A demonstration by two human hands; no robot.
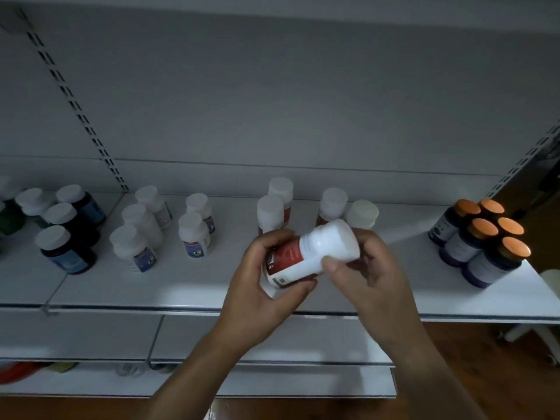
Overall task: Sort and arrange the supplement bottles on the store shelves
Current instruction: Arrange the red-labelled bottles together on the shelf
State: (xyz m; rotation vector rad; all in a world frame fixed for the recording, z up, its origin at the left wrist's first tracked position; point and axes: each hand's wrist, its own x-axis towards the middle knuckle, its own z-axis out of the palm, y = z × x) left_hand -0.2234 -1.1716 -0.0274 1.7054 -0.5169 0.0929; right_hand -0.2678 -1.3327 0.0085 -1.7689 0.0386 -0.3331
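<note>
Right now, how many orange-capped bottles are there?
5 orange-capped bottles, clustered at the right end of the shelf: two at the back, two in the middle, one in front. Others may be hidden.

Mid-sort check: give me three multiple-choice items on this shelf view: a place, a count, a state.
1. Where do the orange-capped bottles stand on the shelf? A) left end B) right end C) middle
2. How many orange caps show? A) two B) five C) nine
3. How is the red-label bottle? A) upright on the shelf B) held tilted in both hands C) lying capless on the shelf

1 B: the cluster sits at the shelf's right end.
2 B: five caps can be counted.
3 B: the left hand grips its body, the right hand its cap end.
</note>
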